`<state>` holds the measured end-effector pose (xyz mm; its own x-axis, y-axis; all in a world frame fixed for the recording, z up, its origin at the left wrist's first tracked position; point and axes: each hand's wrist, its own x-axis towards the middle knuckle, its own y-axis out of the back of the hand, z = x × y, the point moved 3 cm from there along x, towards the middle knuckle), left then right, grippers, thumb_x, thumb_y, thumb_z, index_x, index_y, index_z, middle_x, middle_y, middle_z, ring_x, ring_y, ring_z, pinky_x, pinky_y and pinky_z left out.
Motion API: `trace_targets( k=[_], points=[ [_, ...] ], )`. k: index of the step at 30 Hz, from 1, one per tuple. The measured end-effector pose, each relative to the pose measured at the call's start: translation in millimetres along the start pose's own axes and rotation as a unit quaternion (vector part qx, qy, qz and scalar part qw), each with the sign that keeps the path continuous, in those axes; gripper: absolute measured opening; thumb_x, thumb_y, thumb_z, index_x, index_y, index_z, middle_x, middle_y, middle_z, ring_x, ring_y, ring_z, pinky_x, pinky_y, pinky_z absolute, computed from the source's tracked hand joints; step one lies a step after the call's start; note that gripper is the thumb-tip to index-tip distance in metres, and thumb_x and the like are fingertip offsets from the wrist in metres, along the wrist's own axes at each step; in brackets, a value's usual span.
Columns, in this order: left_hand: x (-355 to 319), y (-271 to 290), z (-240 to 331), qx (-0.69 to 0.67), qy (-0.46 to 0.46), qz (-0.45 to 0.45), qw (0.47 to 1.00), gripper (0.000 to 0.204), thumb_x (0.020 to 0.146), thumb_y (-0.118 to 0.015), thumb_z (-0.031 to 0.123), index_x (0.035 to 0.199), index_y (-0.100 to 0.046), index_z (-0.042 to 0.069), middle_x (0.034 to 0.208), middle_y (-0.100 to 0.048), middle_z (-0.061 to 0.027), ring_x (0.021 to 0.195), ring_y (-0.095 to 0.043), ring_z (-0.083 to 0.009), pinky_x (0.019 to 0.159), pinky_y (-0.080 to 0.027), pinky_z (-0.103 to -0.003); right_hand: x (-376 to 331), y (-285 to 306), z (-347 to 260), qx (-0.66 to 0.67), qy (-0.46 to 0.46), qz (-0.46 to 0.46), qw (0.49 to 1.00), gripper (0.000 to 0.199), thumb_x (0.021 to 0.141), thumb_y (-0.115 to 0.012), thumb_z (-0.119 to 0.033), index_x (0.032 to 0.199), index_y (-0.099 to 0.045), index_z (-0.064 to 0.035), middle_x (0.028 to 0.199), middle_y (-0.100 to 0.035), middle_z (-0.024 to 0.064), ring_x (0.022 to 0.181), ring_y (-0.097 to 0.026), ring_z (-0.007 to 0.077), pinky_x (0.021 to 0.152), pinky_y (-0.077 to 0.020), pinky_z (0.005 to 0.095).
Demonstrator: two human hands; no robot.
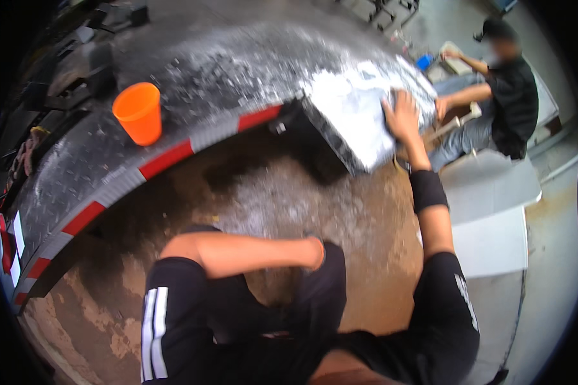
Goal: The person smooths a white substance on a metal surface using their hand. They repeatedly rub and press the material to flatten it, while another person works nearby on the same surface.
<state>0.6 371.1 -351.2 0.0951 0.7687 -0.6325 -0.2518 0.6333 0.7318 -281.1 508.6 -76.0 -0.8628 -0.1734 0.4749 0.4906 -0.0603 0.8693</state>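
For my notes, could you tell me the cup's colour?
Orange; the cup shows in the head view.

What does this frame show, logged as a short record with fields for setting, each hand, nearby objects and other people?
setting: wet brown floor beside a raised dark checker-plate metal platform with a red-and-silver striped edge
right hand: right hand pressed flat on a tilted, white-coated rectangular slab
left hand: left hand at the knee, mostly hidden; grip cannot be told
nearby: orange plastic cup upright on the platform
other people: seated person in dark clothes at upper right, working separately
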Motion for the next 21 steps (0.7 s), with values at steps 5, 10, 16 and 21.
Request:
trace_targets(
  k=[5,10,16,21],
  points=[
    [-86.6,11.1,29.0,-0.062,0.029,0.076,0.995,0.046,0.088,-0.061,0.046,0.115,-0.072,0.011,0.119,-0.069,-0.0123,0.114,-0.063,-0.032,0.092,-0.05,-0.049,26.1,-3.7,-22.4,-0.029,-0.112,0.028,0.993,0.066,0.098,-0.041,-0.056,0.148,-0.041,-0.0122,0.154,-0.039,0.0143,0.141,-0.038,0.0326,0.113,-0.0266,0.0585],
    [-82.8,-32.9,24.5,-0.054,0.036,0.077,0.995,0.043,0.087,-0.059,0.046,0.108,-0.075,0.012,0.109,-0.073,-0.011,0.104,-0.068,-0.0309,0.083,-0.052,-0.048,-6.3,-16.3,-29.5,-0.018,-0.038,0.06,0.997,0.066,0.101,-0.036,-0.053,0.154,-0.033,-0.014,0.161,-0.03,0.0124,0.148,-0.028,0.0306,0.119,-0.0176,0.0558],
    [-105.4,-18.0,6.5,-0.044,0.092,0.058,0.993,0.048,0.092,-0.054,0.049,0.122,-0.069,0.015,0.12,-0.07,-0.0081,0.114,-0.065,-0.0297,0.09,-0.049,-0.049,-65.7,-19.1,-76.2,-0.028,0.048,0.023,0.998,0.06,0.104,-0.032,-0.048,0.156,-0.03,-0.0202,0.163,-0.025,0.0067,0.151,-0.021,0.0293,0.12,-0.0096,0.061],
    [-77.3,-15.7,10.0,-0.025,0.085,0.064,0.994,0.041,0.091,-0.055,0.038,0.122,-0.069,0.016,0.12,-0.07,-0.0081,0.112,-0.066,-0.029,0.089,-0.049,-0.047,-2.6,-26.9,-61.5,-0.032,0.03,0.083,0.996,0.058,0.104,-0.032,-0.046,0.156,-0.028,-0.0207,0.163,-0.024,0.007,0.151,-0.021,0.0274,0.119,-0.0079,0.0628]
  ],
)
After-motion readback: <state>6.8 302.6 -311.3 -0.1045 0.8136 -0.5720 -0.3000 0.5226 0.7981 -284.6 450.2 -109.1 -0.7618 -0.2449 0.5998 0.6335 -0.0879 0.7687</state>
